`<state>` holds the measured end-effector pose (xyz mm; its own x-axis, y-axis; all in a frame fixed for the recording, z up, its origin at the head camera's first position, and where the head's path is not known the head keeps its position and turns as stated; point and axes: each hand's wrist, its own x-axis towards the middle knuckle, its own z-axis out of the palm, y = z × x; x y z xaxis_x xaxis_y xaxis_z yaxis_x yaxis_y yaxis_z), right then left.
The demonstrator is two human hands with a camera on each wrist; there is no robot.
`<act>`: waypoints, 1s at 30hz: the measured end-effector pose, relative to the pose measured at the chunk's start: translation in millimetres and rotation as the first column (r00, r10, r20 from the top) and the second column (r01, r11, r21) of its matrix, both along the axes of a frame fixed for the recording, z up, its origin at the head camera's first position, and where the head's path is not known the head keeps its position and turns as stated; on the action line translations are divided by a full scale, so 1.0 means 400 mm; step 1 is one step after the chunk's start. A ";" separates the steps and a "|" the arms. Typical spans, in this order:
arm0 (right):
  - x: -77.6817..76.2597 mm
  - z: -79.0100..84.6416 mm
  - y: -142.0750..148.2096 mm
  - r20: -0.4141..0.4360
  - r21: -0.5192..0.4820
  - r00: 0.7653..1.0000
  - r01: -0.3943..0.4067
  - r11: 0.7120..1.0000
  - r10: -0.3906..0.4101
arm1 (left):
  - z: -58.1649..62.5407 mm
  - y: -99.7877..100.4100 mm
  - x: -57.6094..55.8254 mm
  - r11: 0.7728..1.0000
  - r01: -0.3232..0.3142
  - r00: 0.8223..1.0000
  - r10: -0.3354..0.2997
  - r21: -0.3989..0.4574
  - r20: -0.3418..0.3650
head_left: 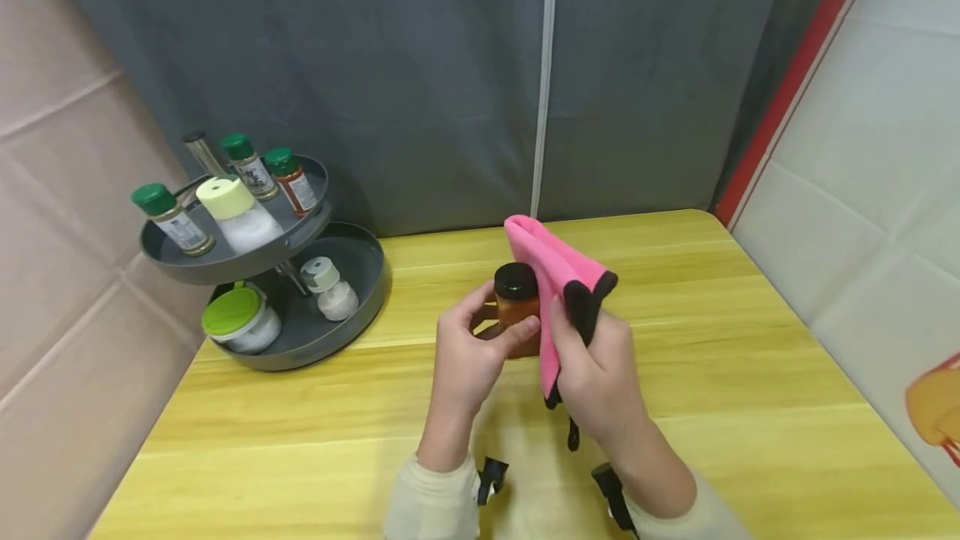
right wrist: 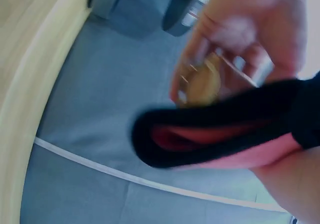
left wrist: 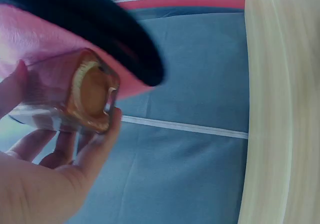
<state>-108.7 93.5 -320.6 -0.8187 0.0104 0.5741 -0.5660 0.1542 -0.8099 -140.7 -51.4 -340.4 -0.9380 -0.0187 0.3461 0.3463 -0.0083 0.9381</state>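
Observation:
My left hand [head_left: 468, 357] grips a small glass jar [head_left: 517, 307] with a black lid and reddish-brown contents, lifted above the wooden table. Its squarish glass base [left wrist: 92, 91] faces the left wrist camera. In my right hand [head_left: 603, 373] is a folded pink cloth [head_left: 551, 261] with black edging, pinched under the thumb. The cloth lies against the right side of the jar. Seen from the right wrist, the black-edged fold [right wrist: 200, 129] covers part of the jar [right wrist: 202, 83], and the right fingers are mostly hidden.
A two-tier dark grey rack [head_left: 367, 298] stands at the table's left. Green-capped spice bottles [head_left: 180, 223] and a yellow-capped shaker [head_left: 240, 215] sit on top; below are a green-lidded container [head_left: 243, 323] and a small shaker [head_left: 333, 294]. A grey curtain [head_left: 375, 90] hangs behind the table [head_left: 750, 373].

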 end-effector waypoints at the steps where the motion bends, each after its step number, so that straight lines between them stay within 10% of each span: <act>1: 0.002 -0.007 -0.004 -0.092 0.010 0.996 0.011 1.000 -0.010 | 0.000 0.001 0.001 1.000 0.002 1.000 -0.002 0.013 0.000; 5: 0.008 -0.032 -0.017 -0.245 0.046 0.969 0.034 0.998 -0.021 | 0.001 0.005 0.003 0.998 -0.011 1.000 0.012 0.060 -0.026; 10: 0.021 -0.043 -0.005 0.038 0.015 0.999 0.017 1.000 -0.017 | 0.001 0.011 0.001 0.995 -0.020 0.998 0.026 0.095 -0.063; 14: 0.021 -0.043 0.010 0.253 0.016 0.968 0.001 1.000 -0.005 | 0.002 0.013 0.000 0.992 -0.026 0.995 0.037 0.120 -0.091; 20: 0.018 -0.025 0.018 0.355 0.081 0.935 -0.031 0.996 0.000 | 0.004 0.013 0.002 0.997 -0.029 0.994 0.036 0.073 -0.100; 25: 0.023 0.009 0.012 0.242 0.087 0.970 -0.011 0.996 -0.010 | -0.004 0.018 0.005 0.999 -0.021 0.997 0.024 0.030 -0.072; 30: 0.029 0.005 -0.016 -0.129 0.008 0.991 0.023 1.000 -0.021 | 0.000 0.016 0.017 0.999 -0.005 0.999 0.007 0.041 -0.047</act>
